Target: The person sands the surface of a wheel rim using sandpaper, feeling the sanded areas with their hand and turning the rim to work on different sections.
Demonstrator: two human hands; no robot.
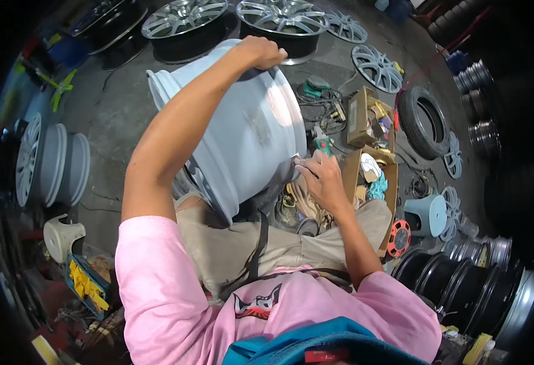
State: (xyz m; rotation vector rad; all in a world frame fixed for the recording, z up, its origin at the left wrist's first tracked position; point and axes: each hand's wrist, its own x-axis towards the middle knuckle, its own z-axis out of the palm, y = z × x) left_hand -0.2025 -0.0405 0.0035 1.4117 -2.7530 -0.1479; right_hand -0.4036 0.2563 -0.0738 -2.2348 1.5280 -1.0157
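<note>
A grey-primed wheel rim [227, 134] lies on its side across my lap, with a pale sanded patch near its right lip and a darker scuffed patch on the barrel. My left hand [262, 53] reaches over the barrel, its fingers curled on the rim's far upper edge. At the right lip, my right hand [321, 177] is closed with its fingertips pressed against the edge. A small piece shows at those fingertips, too small to name. Just beyond that hand is a green power tool [322, 141] on the floor.
Cardboard boxes [364, 118] of supplies stand to the right, near a tyre [423, 121] and a blue stool [425, 215]. Alloy wheels [282, 24] line the back. Grey rims [53, 161] and a white stool [62, 236] stand left. Cables lie across the floor.
</note>
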